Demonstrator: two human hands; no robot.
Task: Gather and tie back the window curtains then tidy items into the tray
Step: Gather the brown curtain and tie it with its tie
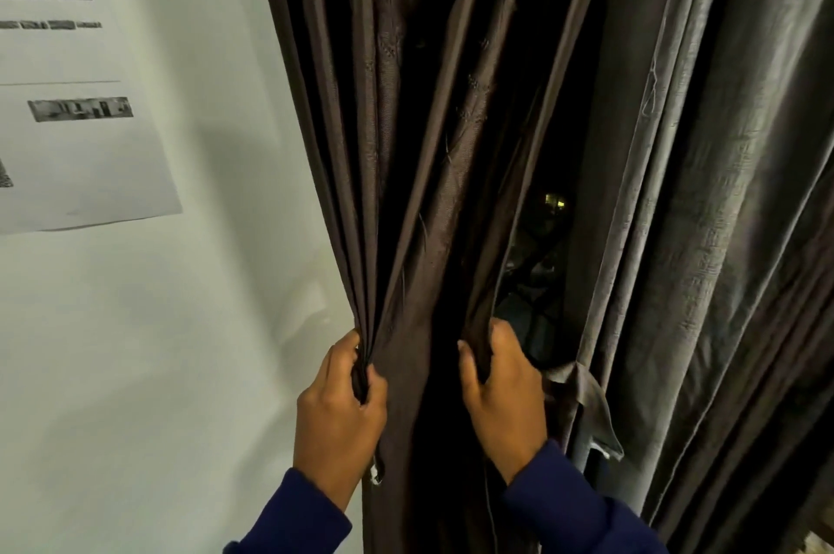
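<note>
Gathering step: left hand (pixel 340 409) and right hand (pixel 501 391) both grip the brown curtain (pixel 433 138) pleats; next, bunch together, then tie.

Both hands raised and closed in a pinch grasp.

The left hand (pixel 339 407) is held upright with its back turned to the camera; the fingers are curled inward and the thumb is pressed against them, so that a closed grip is formed. The right hand (pixel 501 395) is held at about the same height, near the left one and apart from it, with the thumb extended upward on its inner side and the fingers wrapped forward. Both wrists are covered by dark blue sleeves (pixel 582 508), and the forearms are angled upward from the lower edge.
</note>
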